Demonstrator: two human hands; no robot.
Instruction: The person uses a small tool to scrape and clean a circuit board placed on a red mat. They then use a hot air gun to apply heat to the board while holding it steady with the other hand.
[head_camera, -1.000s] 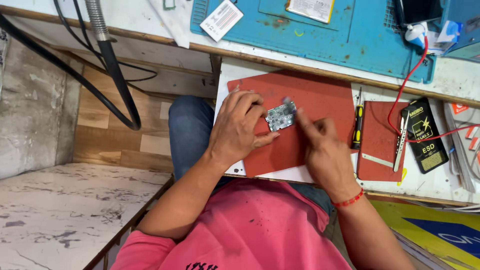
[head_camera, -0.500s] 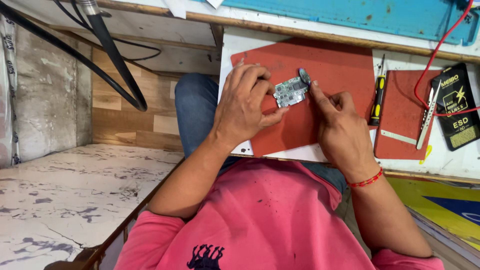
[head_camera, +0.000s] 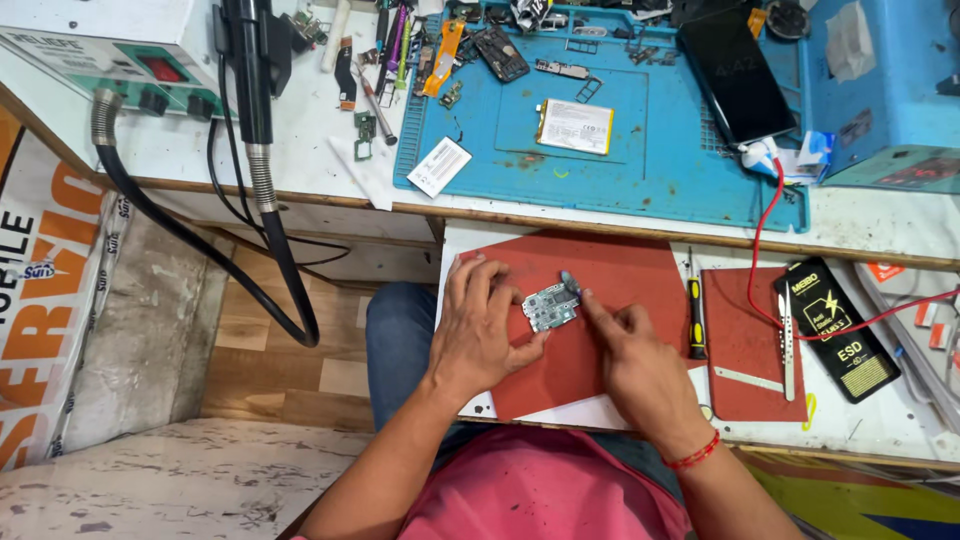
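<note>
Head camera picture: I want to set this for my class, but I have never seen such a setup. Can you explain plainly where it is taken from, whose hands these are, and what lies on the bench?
The camera sits on the person's head and looks down, so you see their own arms and pink shirt at the bottom. No machine is at work here, only two bare hands. The left hand steadies a small circuit board on a red mat. The right hand, with a red thread at the wrist, points a finger at the board's edge. Beside it lie a yellow-handled screwdriver, a smaller red mat and tweezers. Further back is a blue work mat with phone parts and a dark phone. At the left stands a hot-air station with a black hose.
</note>
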